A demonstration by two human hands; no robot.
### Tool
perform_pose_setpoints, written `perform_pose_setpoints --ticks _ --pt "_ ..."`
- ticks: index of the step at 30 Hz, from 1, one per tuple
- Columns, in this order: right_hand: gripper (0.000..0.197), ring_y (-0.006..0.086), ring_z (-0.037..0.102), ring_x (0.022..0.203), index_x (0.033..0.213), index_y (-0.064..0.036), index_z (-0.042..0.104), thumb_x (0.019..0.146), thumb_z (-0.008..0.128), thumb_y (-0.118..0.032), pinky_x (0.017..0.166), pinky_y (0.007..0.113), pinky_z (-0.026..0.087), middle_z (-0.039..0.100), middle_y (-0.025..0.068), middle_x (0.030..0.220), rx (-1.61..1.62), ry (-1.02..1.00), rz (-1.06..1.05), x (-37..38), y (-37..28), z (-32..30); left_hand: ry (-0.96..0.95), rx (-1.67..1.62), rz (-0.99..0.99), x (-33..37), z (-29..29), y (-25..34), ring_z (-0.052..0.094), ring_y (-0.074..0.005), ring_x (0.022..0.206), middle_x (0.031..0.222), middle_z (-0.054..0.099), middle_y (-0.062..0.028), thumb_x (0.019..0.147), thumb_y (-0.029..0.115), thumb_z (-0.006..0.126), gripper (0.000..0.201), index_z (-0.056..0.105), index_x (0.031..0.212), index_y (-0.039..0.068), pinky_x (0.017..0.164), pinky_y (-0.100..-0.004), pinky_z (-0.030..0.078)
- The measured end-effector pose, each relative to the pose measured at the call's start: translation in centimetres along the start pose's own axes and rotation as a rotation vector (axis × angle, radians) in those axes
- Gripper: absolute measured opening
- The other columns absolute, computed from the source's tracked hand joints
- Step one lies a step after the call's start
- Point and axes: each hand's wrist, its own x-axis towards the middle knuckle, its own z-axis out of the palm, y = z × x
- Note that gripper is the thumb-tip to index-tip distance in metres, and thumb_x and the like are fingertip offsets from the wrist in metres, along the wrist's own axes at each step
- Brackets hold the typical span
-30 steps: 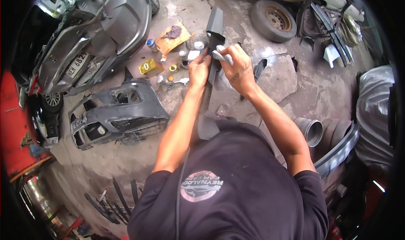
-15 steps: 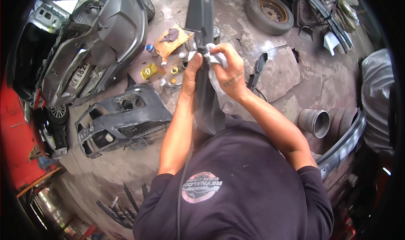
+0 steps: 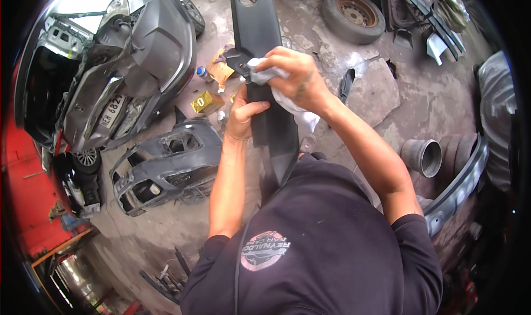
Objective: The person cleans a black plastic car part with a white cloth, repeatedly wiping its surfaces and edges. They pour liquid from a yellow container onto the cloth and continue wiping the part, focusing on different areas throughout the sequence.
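Note:
A long black plastic car trim panel (image 3: 258,30) stands out in front of me, its near end close to my shirt. Its far end has a round hole, and a small bracket juts from its left edge. My left hand (image 3: 241,118) grips the panel's left edge below the bracket, thumb lying across the face. In my right hand (image 3: 296,77) a white cloth (image 3: 293,109) is bunched, pressed against the panel beside the bracket. The cloth's loose end hangs down to the right. Fingertips of the right hand are partly hidden in the cloth's folds.
A damaged grey car (image 3: 160,44) stands at far left, with a black bumper (image 3: 171,160) on the floor nearer me. A yellow tin (image 3: 206,101) and a blue-capped can (image 3: 203,73) stand beyond it. To the right are a wheel (image 3: 354,16) and a metal cylinder (image 3: 421,157).
The panel has turned so its broad face and round hole show. My left hand has shifted lower and left; the right hand with the cloth stays near the bracket.

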Motion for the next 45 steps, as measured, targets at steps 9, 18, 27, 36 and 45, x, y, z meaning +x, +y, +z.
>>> perform_pose_setpoints --ticks 9,18,27,36,45 --pt "0.033 0.0352 0.071 0.086 0.105 -0.0039 0.074 0.075 0.069 0.008 0.072 0.043 0.059 0.067 0.0129 0.094 -0.246 -0.189 -0.094 -2.0 1.9 -3.3 0.016 -0.017 0.001 -1.1 2.3 -0.2 0.071 -0.0212 0.109 0.124 0.07 -0.0101 0.083 -0.006 0.066 0.058 0.058 0.14 0.003 0.095 -0.0349 0.058" --pt "0.031 0.0365 0.071 0.089 0.108 -0.0024 0.073 0.079 0.068 0.008 0.076 0.044 0.059 0.067 0.0154 0.107 -0.207 -0.295 -0.231 0.0 -0.2 -2.2 0.037 -0.002 -0.001 -1.4 1.2 -1.5 0.069 -0.0227 0.113 0.123 0.07 -0.009 0.081 -0.006 0.069 0.06 0.06 0.139 0.002 0.099 -0.0349 0.056" --pt "0.038 0.0383 0.07 0.105 0.113 -0.0021 0.074 0.078 0.067 0.01 0.088 0.044 0.058 0.067 0.0218 0.118 -0.178 -0.004 -0.149 -3.1 0.4 -1.5 0.074 -0.268 0.025 0.5 1.3 -0.9 0.07 -0.0278 0.118 0.131 0.069 -0.0148 0.088 -0.003 0.06 0.059 0.054 0.147 0.002 0.103 -0.0406 0.058" --pt "0.033 0.0377 0.07 0.094 0.109 -0.0014 0.072 0.079 0.064 0.01 0.082 0.044 0.059 0.067 0.0178 0.112 -0.307 -0.007 0.027 -5.8 2.5 -0.8 0.029 -0.235 0.024 0.8 0.6 -3.5 0.069 -0.024 0.119 0.133 0.068 -0.0123 0.11 0.023 0.06 0.042 0.054 0.147 0.004 0.101 -0.039 0.058" --pt "0.032 0.0328 0.074 0.099 0.114 -0.0004 0.073 0.083 0.071 0.006 0.086 0.038 0.057 0.075 0.0177 0.107 -0.164 0.134 0.256 -5.2 1.8 -3.6 0.118 0.097 0.154 1.3 1.7 -0.8 0.063 -0.0274 0.129 0.144 0.061 -0.0152 0.108 0.027 0.065 0.057 0.044 0.155 0.003 0.109 -0.0417 0.053"
